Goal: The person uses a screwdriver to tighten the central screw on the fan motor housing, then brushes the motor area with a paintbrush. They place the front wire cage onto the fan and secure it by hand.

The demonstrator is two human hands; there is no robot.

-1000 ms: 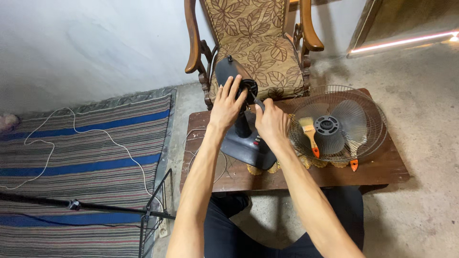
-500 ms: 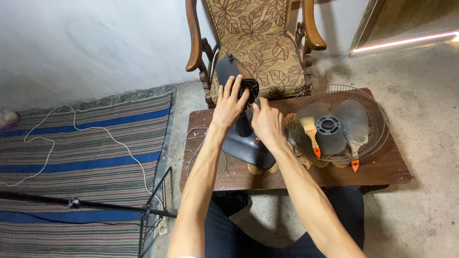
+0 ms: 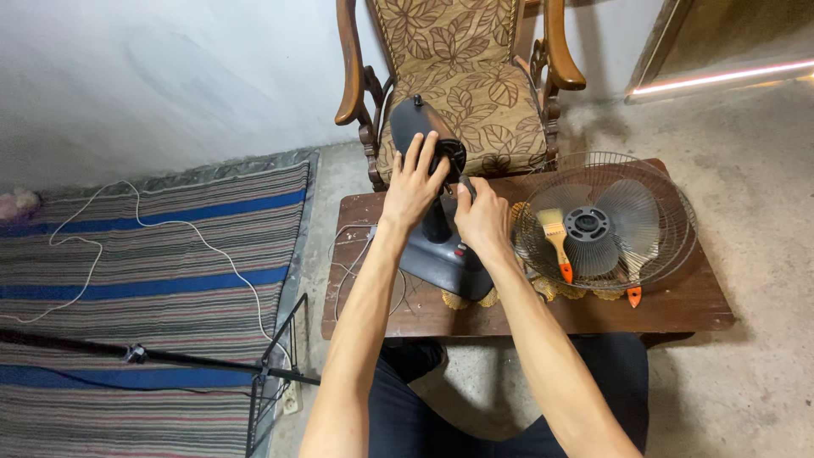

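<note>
While the fan body (image 3: 437, 237) stands on the wooden table (image 3: 678, 305), the left hand (image 3: 413, 188) lies spread wide on its motor housing; the right hand (image 3: 482, 222) grips its neck, beside the wire grille (image 3: 670, 203).

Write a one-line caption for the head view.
Both hands, left and right, on a dismantled fan's motor head; grille lies beside.

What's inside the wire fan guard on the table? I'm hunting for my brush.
Inside the wire fan guard lie the grey fan blade and an orange-handled brush. The blade hides whatever lies beneath it.
</note>
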